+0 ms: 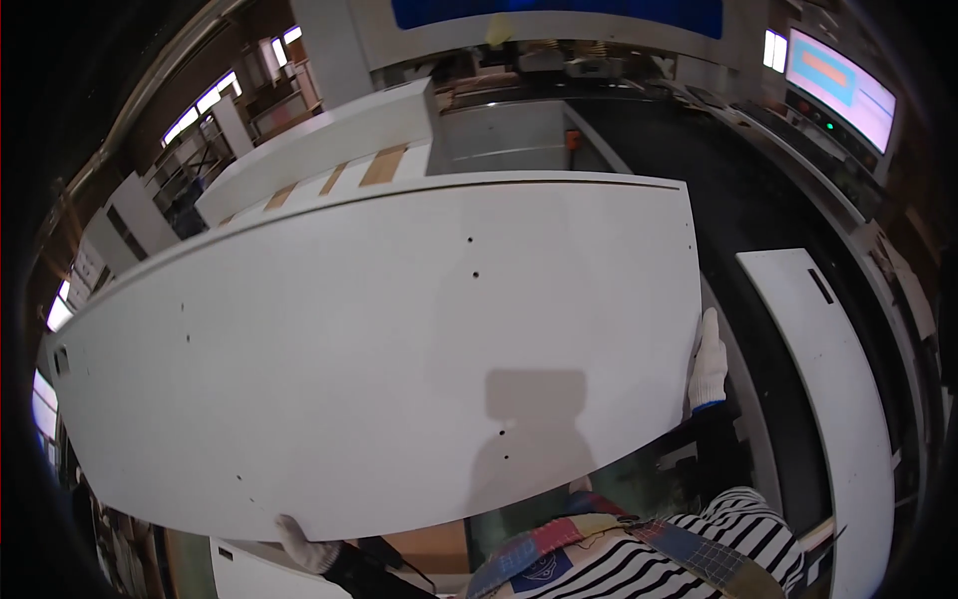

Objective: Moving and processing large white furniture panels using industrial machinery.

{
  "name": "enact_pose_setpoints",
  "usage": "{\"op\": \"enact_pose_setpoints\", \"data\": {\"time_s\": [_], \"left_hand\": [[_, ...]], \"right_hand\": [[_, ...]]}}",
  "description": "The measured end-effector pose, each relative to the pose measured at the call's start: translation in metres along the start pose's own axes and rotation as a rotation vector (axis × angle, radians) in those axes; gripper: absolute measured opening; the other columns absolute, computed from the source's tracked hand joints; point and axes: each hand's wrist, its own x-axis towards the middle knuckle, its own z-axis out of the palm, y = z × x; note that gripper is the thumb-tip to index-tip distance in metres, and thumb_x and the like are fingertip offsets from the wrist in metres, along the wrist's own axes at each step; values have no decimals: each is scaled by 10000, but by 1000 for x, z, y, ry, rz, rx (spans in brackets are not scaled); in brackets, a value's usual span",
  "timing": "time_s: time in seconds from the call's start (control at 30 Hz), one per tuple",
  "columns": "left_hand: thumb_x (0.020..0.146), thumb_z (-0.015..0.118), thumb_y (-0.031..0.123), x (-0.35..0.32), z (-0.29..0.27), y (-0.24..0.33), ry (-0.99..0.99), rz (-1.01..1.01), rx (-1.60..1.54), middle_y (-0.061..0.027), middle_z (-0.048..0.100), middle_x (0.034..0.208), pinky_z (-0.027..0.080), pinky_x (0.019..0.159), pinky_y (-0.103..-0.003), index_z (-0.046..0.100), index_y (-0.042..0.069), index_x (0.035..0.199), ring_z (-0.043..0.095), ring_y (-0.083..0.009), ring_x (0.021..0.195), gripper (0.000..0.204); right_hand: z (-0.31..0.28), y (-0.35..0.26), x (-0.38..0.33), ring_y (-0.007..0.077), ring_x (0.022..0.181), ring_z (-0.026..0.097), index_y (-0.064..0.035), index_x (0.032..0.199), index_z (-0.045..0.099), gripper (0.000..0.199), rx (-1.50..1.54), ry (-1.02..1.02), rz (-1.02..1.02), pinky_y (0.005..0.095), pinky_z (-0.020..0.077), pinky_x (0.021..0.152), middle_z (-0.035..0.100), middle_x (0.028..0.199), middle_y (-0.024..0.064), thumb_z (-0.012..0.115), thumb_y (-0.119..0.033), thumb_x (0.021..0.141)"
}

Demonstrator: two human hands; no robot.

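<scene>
A large white panel [379,339] with several small drilled holes and a groove along its far edge fills the middle of the view. In a white knit glove, my left hand [302,545] grips its near edge toward the left, with the thumb on top and the other fingers hidden below. My right hand [709,367], gloved in white with a blue cuff, is closed at the panel's right edge. Part of that hand is hidden by the board. A shadow of my head and shoulders falls across the panel.
To the right, a long white board [833,369] with a dark slot lies on a black machine bed [743,230]. Behind the panel is a stack of white boards [319,140] with brown strips. A lit screen [840,85] stands at the far right.
</scene>
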Motion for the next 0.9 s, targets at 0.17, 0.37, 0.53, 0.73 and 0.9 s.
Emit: {"op": "enact_pose_setpoints", "data": {"time_s": [0.17, 0.37, 0.53, 0.73, 0.9], "left_hand": [[1019, 514, 190, 103, 103, -118, -93, 330, 663, -224, 591, 1284, 552, 937, -448, 467, -83, 1340, 629, -282, 1111, 424], [987, 495, 67, 197, 220, -275, -390, 174, 513, -237, 635, 1187, 521, 951, -397, 533, -130, 1241, 652, -299, 1052, 324], [953, 525, 96, 230, 302, -414, -312, -288, 118, -196, 597, 1277, 481, 1011, -398, 469, -71, 1347, 606, -278, 1166, 431], [874, 611, 120, 282, 340, -573, -392, -761, 110, -166, 621, 1213, 491, 982, -408, 508, -62, 1301, 624, -295, 1112, 475], [890, 588, 48, 355, 353, -724, -445, -1083, -194, -156, 628, 1215, 502, 965, -393, 525, -55, 1296, 632, -286, 1101, 424]], "right_hand": [[-64, -27, 79, 164, 986, 612, 79, 1207, 609, 590, 246, 28, -47, 294, 495, 853, 651, 1126, 97, 579, -458, 964], [-148, -63, 101, 88, 759, 523, 74, 1121, 632, 578, 257, 377, -75, 230, 440, 682, 563, 868, 3, 531, -478, 983], [-182, -72, 88, 101, 669, 545, 48, 1077, 660, 629, 115, 685, -15, 222, 463, 627, 576, 776, 17, 478, -546, 979], [-194, -60, 80, 271, 1233, 553, 15, 1449, 423, 742, 75, 886, 4, 347, 432, 1058, 521, 1402, 166, 413, -569, 992], [-134, -32, 84, 354, 1064, 633, 77, 1319, 541, 662, -917, 1253, -112, 416, 481, 931, 651, 1159, 277, 509, -498, 992]]}}
